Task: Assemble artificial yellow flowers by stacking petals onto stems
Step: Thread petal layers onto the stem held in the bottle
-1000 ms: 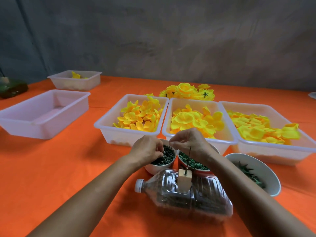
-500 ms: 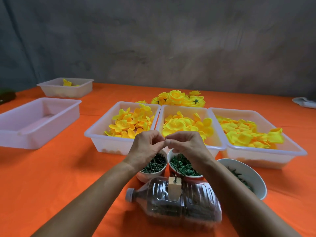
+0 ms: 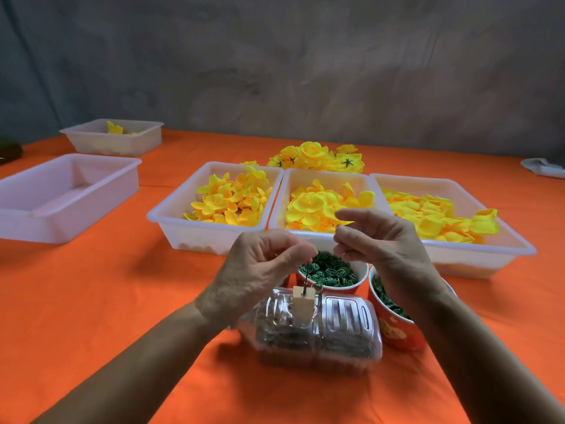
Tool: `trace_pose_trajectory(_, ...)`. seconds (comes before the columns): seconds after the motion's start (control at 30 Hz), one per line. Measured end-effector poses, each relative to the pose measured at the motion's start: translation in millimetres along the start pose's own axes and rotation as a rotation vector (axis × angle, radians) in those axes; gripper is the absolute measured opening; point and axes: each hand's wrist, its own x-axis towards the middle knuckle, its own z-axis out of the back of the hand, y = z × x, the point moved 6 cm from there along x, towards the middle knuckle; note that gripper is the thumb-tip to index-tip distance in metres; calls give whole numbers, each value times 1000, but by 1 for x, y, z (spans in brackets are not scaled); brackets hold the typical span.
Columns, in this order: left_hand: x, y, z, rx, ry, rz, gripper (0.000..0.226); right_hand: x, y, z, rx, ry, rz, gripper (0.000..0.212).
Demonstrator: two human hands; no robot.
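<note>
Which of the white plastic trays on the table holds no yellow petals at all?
The big tray nearest the left edge. The small far tray holds a few petals, and the three trays in a row are full.

A grey wall (image 3: 305, 62) fills the whole upper half, its surface mottled with faint darker streaks and soft creases, like plaster or hung cloth; which one cannot be told. From nine o'clock to three o'clock it meets the far edge of a table covered in bright orange cloth (image 3: 101, 289). Light is even and soft, with mild shadows on the cloth.
</note>
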Motion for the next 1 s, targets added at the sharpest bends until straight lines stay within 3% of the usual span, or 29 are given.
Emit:
trace_pose_trajectory(0.1, -9, 4, -3, -2, -50, 15, 50, -14, 8, 1, -29, -11, 20, 11)
trace_pose_trajectory(0.33, -7, 8, -3, -27, -195, -41, 10, -33, 18, -6, 24, -5, 4, 10)
trace_pose_trajectory(0.63, -5, 2, -7, -97, -219, -96, 9, -26, 40, -19, -119, 64, 135, 24)
trace_pose_trajectory(1.0, -4, 0, -9, -136, -216, -85, 12, -23, 50, -35, -335, 92, 177, 22)
